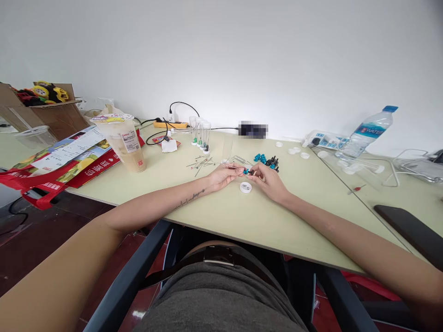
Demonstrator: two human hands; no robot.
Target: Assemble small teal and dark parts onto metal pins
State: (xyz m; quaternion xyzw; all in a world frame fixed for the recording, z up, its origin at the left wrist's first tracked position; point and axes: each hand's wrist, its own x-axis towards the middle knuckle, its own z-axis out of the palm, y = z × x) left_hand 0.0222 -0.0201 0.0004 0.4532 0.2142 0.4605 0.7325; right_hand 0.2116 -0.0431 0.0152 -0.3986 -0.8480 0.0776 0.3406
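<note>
both hands, the left hand (224, 175) and the right hand (266, 180), meet low over the tabletop (214, 207), pinching a tiny blue bead (246, 171) between fingertips, probably light, hard and slippery, best gripped by its sides, near the white cap (245, 187).

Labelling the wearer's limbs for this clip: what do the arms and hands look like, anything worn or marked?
Both arms are bare, no sleeves, gloves or watch visible. The left forearm carries a thin dark line tattoo running toward the left hand. The right hand shows no rings or markings.
</note>
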